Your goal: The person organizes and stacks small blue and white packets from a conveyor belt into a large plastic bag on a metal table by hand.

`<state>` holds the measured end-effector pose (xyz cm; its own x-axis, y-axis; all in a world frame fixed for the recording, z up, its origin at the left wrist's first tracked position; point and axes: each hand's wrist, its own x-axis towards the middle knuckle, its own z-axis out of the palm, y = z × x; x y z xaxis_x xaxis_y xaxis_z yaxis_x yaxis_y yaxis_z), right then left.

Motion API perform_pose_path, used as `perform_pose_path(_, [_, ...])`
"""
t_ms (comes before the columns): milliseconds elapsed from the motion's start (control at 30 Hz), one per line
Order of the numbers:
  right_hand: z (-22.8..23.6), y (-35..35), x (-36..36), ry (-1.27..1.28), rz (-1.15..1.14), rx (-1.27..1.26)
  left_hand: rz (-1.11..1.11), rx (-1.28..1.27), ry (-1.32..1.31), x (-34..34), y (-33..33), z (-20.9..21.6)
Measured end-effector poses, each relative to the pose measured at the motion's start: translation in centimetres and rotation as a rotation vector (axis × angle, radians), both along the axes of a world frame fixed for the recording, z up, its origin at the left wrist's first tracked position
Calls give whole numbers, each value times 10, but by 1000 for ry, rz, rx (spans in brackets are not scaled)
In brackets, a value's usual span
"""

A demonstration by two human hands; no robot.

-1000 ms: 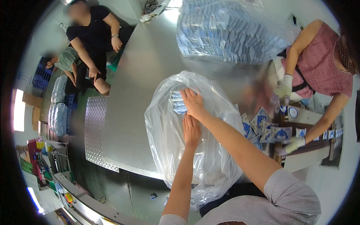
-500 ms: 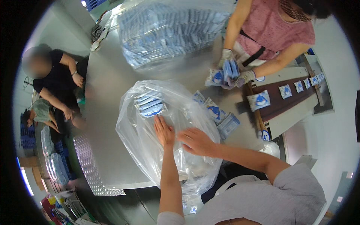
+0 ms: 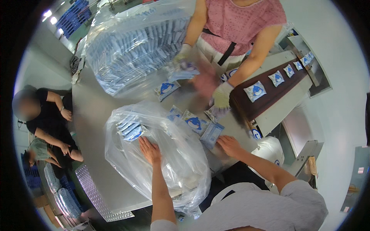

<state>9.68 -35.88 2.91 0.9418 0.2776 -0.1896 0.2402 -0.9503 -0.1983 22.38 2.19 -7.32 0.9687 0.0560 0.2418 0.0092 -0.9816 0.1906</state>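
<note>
My left hand (image 3: 150, 150) lies flat, fingers outstretched, at a large clear plastic bag (image 3: 173, 161) on the metal table. Its fingertips reach the near edge of a row of blue-and-white packets (image 3: 130, 129) in the bag's far left part. Whether the hand is inside or on top of the film I cannot tell. To the right of the bag, my right hand (image 3: 230, 146) is open with fingers apart, close beside a light blue packet (image 3: 212, 134). Another packet with a blue whale picture (image 3: 194, 122) lies just beyond that one.
Across the table (image 3: 90, 127), a co-worker's gloved hands (image 3: 222, 98) handle packets near a large clear bag (image 3: 135, 50) full of packet rows. A brown conveyor belt (image 3: 266, 90) carries packets at the right. Another person (image 3: 50, 119) sits at the left.
My right hand has moved from over the bag rightward to the loose packets. My left hand stays by the packet row. The co-worker's hands have separated. The whole view has shifted.
</note>
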Motion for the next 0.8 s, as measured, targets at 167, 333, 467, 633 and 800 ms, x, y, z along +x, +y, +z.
perform_pose_path(167, [-13, -9, 49, -310, 313, -219, -37, -2, 2, -1, -16, -1])
perform_pose_path(333, [-33, -16, 35, -202, 237, -130, 1, -29, 16, 1, 0, 2])
perform_pose_path(467, [5, -2, 12, -8, -72, -13, 14, -31, -3, -1, 7, 2])
perform_pose_path(633, [-28, -24, -25, 102, -254, -71, -36, -61, -12, -2, -3, 10])
perform_pose_path(800, [-32, -46, -15, 226, -186, 22, 0, -65, 9, -3, -6, 9])
